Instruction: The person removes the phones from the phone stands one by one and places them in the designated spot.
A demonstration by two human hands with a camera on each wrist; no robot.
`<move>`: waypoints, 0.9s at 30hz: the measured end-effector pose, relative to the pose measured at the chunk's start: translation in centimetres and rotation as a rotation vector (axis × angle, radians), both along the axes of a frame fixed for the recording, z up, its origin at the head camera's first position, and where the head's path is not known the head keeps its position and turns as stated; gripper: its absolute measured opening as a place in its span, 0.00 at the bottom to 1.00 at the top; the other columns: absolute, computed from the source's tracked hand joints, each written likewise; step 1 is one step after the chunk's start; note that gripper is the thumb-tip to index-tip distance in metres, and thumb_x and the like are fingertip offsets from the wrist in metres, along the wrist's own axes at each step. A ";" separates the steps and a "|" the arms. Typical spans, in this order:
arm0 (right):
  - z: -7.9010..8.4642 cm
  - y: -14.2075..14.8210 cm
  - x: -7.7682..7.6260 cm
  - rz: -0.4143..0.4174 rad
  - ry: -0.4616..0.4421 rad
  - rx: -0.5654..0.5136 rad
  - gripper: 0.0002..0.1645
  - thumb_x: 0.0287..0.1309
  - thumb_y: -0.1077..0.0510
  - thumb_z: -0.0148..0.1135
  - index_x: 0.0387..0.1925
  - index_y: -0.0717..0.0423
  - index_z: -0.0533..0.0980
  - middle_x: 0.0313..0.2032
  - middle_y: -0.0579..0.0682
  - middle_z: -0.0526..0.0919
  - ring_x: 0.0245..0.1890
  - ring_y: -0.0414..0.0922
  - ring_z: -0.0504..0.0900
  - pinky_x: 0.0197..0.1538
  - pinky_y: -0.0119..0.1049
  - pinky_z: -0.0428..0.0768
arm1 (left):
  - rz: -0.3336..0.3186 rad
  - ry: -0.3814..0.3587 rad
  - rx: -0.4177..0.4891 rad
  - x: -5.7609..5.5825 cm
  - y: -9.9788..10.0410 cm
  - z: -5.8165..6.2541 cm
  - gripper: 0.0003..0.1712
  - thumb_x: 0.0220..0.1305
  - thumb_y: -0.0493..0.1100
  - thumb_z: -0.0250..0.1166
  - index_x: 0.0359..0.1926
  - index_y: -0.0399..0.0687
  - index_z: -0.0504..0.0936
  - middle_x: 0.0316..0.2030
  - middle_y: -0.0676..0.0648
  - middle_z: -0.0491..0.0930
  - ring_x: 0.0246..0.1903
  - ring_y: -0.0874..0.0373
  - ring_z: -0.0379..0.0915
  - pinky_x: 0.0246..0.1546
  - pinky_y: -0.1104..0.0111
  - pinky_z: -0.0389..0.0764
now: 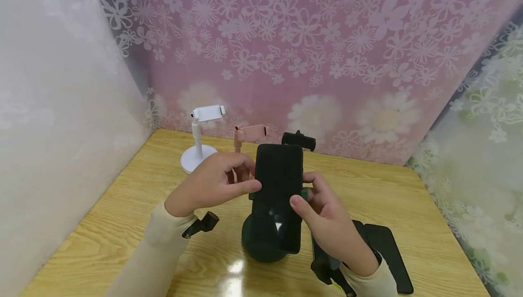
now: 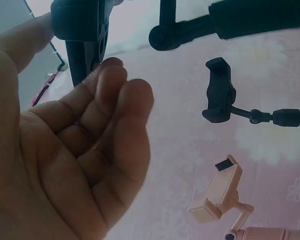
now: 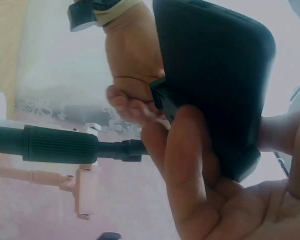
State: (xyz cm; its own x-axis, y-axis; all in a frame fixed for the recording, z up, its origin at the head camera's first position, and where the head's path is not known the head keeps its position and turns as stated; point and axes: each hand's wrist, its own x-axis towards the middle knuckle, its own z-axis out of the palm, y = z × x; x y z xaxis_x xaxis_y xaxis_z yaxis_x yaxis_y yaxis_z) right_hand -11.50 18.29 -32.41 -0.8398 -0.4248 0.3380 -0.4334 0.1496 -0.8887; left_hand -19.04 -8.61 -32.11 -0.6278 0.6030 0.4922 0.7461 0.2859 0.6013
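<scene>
A black smartphone stands upright, screen toward me, at a dark green phone stand with a round base. My right hand grips the phone's right side, thumb on the screen and fingers behind. From the left, my left hand pinches the opposite edge, thumb tip at the screen's border and fingers curled behind. The stand's clamp shows between the left thumb and fingers in the left wrist view. In the right wrist view, the clamp end projects past the phone's back, above the ribbed pole. The phone hides most of the stand.
Behind stand a white phone stand, a pink one and a black one. Dark phones lie on the wooden table by my right forearm. Flowered curtains enclose the table's back and sides.
</scene>
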 end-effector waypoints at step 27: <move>-0.1 1.0 -1.8 -0.277 0.138 0.344 0.10 0.73 0.51 0.63 0.50 0.49 0.82 0.35 0.40 0.85 0.36 0.38 0.81 0.35 0.34 0.80 | -0.077 0.026 -0.144 -0.5 0.8 -0.6 0.26 0.67 0.55 0.72 0.20 0.51 0.70 0.29 0.53 0.71 0.27 0.62 0.73 0.31 0.66 0.80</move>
